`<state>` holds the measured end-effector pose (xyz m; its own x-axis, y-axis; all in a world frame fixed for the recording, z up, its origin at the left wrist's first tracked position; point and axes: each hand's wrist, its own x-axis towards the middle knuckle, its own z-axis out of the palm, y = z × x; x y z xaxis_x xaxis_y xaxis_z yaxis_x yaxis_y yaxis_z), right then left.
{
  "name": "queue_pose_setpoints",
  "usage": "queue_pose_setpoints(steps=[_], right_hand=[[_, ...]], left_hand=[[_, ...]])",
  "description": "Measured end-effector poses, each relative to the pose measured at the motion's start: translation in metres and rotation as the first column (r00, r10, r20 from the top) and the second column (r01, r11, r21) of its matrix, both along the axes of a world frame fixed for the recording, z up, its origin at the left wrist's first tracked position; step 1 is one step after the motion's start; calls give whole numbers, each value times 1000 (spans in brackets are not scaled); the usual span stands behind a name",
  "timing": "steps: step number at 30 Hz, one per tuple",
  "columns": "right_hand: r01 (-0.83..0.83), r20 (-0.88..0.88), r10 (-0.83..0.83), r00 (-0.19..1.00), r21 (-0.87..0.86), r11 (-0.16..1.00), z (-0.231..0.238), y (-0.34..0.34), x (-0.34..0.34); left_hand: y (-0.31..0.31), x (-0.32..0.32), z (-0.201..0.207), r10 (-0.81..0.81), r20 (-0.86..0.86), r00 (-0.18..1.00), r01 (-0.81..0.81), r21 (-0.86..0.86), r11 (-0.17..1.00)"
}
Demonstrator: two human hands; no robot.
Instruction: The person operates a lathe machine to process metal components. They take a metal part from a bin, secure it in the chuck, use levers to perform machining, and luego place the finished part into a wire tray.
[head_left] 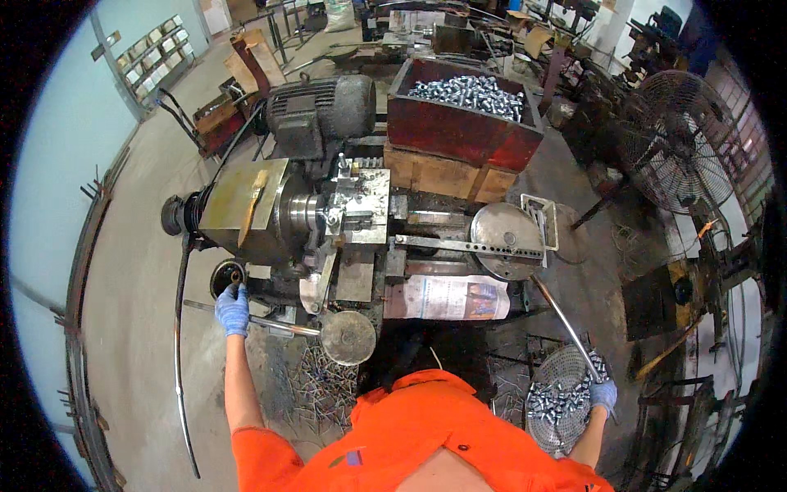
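Observation:
My left hand (232, 312), in a blue glove, reaches to the rim of a round black pot (223, 277). Its fingers are drawn together at a small brownish thing inside the pot, too small to make out. On the right, my gloved right hand (604, 397) is closed around the lower end of a long metal lever (566, 320). The lever slants down from beside a round metal disc (507, 239) on the machine. Right beside this hand, a round perforated basket (548, 426) holds many short shiny metal fittings (553, 400).
Ahead stands a lathe-like machine with a spindle (305, 211), a tool block (361, 205) and a motor (321, 115). A red bin (467, 129) of fittings stands behind it. Newspaper (451, 297) lies on the machine's front. A large fan (680, 139) is at right.

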<state>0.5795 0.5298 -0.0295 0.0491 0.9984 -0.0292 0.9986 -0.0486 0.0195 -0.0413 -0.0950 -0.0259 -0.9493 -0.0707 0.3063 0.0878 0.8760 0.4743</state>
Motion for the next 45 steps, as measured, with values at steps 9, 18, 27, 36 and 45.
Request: queue_pose_setpoints(steps=[9, 18, 27, 36, 45], right_hand=[[-25, 47, 28, 998, -75, 997, -11, 6, 13], [-126, 10, 126, 992, -40, 991, -12, -1, 13], [-114, 6, 116, 993, -151, 982, 38, -30, -30], [-4, -5, 4, 1000, -78, 997, 23, -30, -18], [-17, 48, 22, 999, -98, 995, 1, -20, 2]], left_hand=[[8, -5, 3, -15, 55, 998, 12, 59, 998], [-6, -18, -21, -34, 11, 999, 32, 111, 993], [7, -2, 6, -1, 51, 999, -2, 61, 998], [4, -6, 0, 0, 42, 999, -2, 40, 999], [2, -6, -1, 3, 28, 1000, -4, 22, 1000]])
